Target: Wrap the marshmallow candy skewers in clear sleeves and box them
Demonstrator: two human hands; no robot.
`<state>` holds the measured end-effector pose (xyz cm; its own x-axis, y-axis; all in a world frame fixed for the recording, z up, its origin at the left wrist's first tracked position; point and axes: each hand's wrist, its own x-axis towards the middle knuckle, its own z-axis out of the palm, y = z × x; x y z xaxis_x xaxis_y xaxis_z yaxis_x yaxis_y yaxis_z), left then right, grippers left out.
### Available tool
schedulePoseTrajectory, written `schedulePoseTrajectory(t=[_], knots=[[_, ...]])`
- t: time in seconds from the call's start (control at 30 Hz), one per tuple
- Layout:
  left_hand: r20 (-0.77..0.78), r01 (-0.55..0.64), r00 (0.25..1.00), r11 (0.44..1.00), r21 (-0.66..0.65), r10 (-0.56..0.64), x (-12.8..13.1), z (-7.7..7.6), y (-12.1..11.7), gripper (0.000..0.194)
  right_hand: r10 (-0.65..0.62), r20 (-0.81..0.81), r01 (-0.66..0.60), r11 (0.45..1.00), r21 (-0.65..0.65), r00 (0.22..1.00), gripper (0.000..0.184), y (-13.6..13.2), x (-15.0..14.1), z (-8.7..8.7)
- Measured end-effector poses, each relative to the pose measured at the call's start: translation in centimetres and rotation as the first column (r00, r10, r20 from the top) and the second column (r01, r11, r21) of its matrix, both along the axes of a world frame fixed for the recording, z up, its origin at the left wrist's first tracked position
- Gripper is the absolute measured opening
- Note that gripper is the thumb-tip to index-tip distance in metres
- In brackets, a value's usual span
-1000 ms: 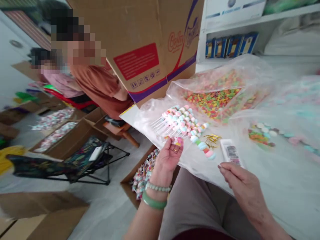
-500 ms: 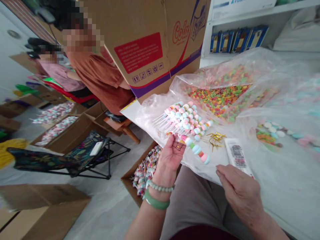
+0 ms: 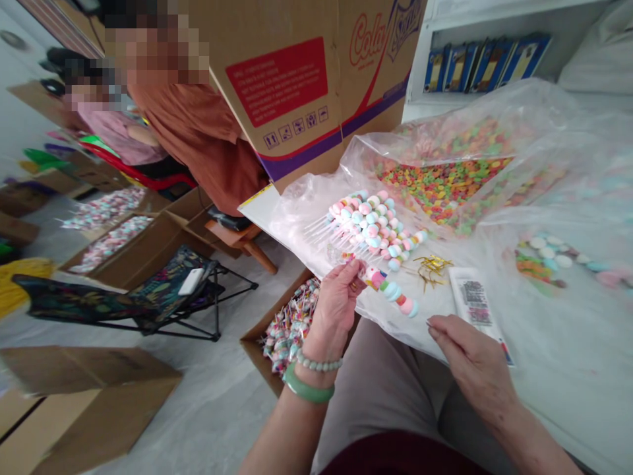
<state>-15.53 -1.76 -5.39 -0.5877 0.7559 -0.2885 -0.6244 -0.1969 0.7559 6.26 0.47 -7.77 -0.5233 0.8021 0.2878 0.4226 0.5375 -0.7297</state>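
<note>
My left hand [image 3: 336, 303], with a bead bracelet and a green bangle at its wrist, is closed around the wrapped end of a marshmallow skewer [image 3: 393, 293]. The candy end points right and down, over the table edge. To the right, my right hand [image 3: 477, 363] is closed, thumb pressed on the fingers; whatever it may hold is hidden. Beyond the skewer lies a pile of marshmallow skewers [image 3: 368, 224] with white sticks. Gold twist ties [image 3: 432, 269] rest beside the pile, and a packet of printed clear bags [image 3: 475, 300] lies nearer my right hand.
A large plastic bag of colourful gummy rings [image 3: 440, 188] lies behind the pile, beside a tall carton [image 3: 297, 145]. Below the table edge stands a box of wrapped skewers [image 3: 289, 330]. A folding stool [image 3: 153, 297] is at left; two people sit beyond.
My left hand has turned over, its fingers now curled around the skewer's wrapped end. The skewer's clear wrapper covers more of the candy. My right hand stays closed nearby. The view shifted slightly.
</note>
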Motion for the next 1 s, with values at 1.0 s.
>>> schedulePoseTrajectory(t=[1.0], knots=[[0.194,0.161,0.971,0.983,-0.091,-0.141,2.0,-2.0,-0.4,0.027,-0.266,-0.546,-0.571,-0.020,-0.821,0.795,0.013,-0.2,-1.6,-1.3]])
